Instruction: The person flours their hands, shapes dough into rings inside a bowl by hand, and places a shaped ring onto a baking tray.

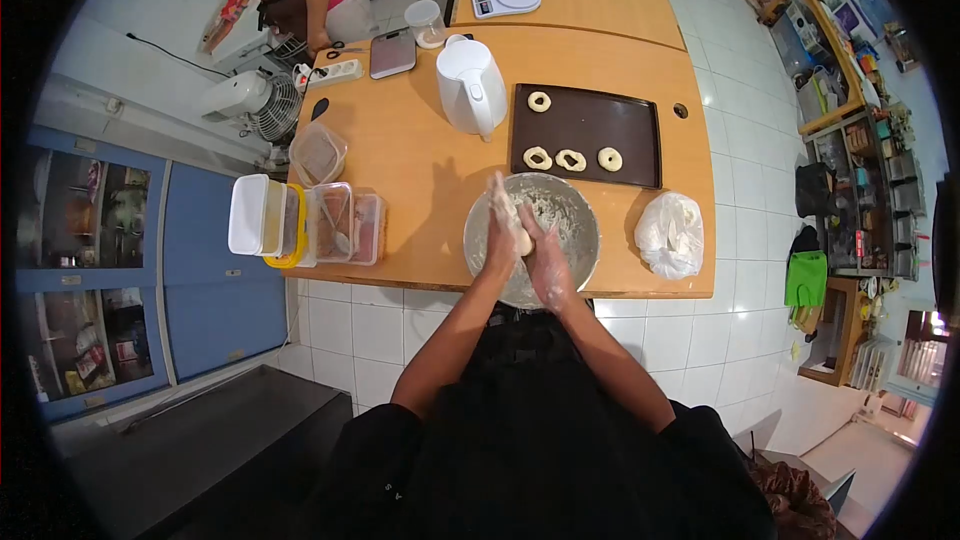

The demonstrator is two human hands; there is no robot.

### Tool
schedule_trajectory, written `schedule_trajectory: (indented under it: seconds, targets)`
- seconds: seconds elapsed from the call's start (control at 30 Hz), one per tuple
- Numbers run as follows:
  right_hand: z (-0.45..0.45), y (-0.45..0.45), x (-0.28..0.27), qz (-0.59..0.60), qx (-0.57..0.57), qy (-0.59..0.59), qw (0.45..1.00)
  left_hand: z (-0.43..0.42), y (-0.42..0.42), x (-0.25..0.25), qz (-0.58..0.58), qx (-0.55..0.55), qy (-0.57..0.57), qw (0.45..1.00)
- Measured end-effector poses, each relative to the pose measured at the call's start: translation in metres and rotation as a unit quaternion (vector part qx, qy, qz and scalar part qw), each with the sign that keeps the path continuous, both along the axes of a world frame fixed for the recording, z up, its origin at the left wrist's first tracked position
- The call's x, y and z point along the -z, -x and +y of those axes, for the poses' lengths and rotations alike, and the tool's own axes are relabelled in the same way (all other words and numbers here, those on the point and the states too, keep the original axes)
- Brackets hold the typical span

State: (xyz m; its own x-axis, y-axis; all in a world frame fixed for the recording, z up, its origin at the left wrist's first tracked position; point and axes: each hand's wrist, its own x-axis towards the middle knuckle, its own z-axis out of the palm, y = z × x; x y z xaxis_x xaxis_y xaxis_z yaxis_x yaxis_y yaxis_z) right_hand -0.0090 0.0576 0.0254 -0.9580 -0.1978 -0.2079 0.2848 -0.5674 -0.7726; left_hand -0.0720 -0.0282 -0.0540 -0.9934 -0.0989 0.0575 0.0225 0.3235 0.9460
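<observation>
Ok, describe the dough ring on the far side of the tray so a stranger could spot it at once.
On the wooden table, find the dark rectangular tray just beyond the metal bowl. The dough ring lies towards the tray's far left corner, right of the white kettle. It sits alone, while the other three rings line up along the near edge.

Bright light casts soft shadows on the wooden table (400, 200) left of the mixing bowl (582, 235), glare spots floor tiles (738, 165) to its right, and fisheye distortion bends the edges.
</observation>
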Motion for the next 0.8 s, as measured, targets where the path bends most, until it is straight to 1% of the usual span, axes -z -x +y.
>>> schedule_trajectory:
  seconds: [0.07, 0.1, 0.13, 0.2, 0.23, 0.27, 0.33, 0.37, 0.4, 0.43, 0.47, 0.5, 0.53, 0.57, 0.6, 0.67, 0.73, 0.8]
  targets:
    - [0.013, 0.012, 0.007, 0.034, -0.025, 0.019, 0.999, 0.012, -0.032, -0.023, -0.045, 0.085, -0.153, 0.983]
    - [0.017, 0.017, 0.011, -0.019, 0.005, 0.055, 0.998, 0.019, -0.056, -0.044, -0.069, 0.128, -0.229, 0.963]
    - [0.02, 0.02, 0.01, -0.03, 0.005, 0.044, 0.999, 0.023, -0.068, -0.061, -0.094, 0.169, -0.301, 0.934]
    - [0.022, 0.019, 0.005, -0.056, 0.003, 0.026, 0.998, 0.024, -0.063, -0.09, -0.066, 0.132, -0.334, 0.931]
    - [0.021, 0.015, 0.009, -0.043, -0.032, 0.022, 0.998, 0.024, -0.057, -0.101, -0.052, 0.113, -0.349, 0.929]
    - [0.018, 0.01, 0.012, -0.035, -0.039, 0.029, 0.998, 0.024, -0.049, -0.106, -0.035, 0.094, -0.366, 0.925]
    - [0.008, 0.001, 0.011, -0.014, -0.056, 0.042, 0.997, 0.02, -0.033, -0.087, 0.018, 0.112, -0.219, 0.969]
    - [0.005, 0.001, 0.011, -0.054, -0.024, 0.084, 0.995, 0.016, -0.025, -0.072, 0.046, 0.118, -0.142, 0.982]
    - [0.006, 0.005, 0.007, -0.04, -0.013, 0.099, 0.994, 0.011, -0.019, -0.067, 0.071, 0.121, -0.063, 0.988]
    - [0.011, 0.011, 0.003, -0.027, 0.0, 0.115, 0.993, 0.011, -0.024, -0.061, 0.083, 0.143, -0.042, 0.985]
    - [0.017, 0.018, -0.001, -0.011, 0.016, 0.129, 0.991, 0.01, -0.029, -0.056, 0.096, 0.164, -0.022, 0.981]
    - [0.022, 0.023, -0.007, -0.035, 0.04, 0.053, 0.997, 0.014, -0.05, -0.061, 0.098, 0.205, -0.061, 0.972]
    - [0.026, 0.026, -0.005, -0.056, 0.031, 0.034, 0.997, 0.016, -0.065, -0.064, 0.097, 0.245, -0.099, 0.959]
    - [0.028, 0.025, 0.0, -0.079, 0.021, 0.016, 0.997, 0.016, -0.071, -0.065, 0.108, 0.264, -0.093, 0.954]
    - [0.028, 0.022, 0.004, -0.103, 0.009, -0.001, 0.995, 0.017, -0.068, -0.073, 0.097, 0.222, -0.071, 0.968]
    - [0.014, 0.011, 0.003, -0.075, -0.055, -0.023, 0.995, 0.022, -0.042, -0.108, 0.083, 0.131, -0.027, 0.988]
    - [0.002, 0.006, -0.004, -0.029, -0.021, 0.052, 0.998, 0.023, -0.036, -0.115, 0.077, 0.101, -0.015, 0.992]
    - [0.009, 0.014, -0.012, -0.011, -0.017, 0.061, 0.998, 0.022, -0.046, -0.105, 0.073, 0.135, -0.034, 0.988]
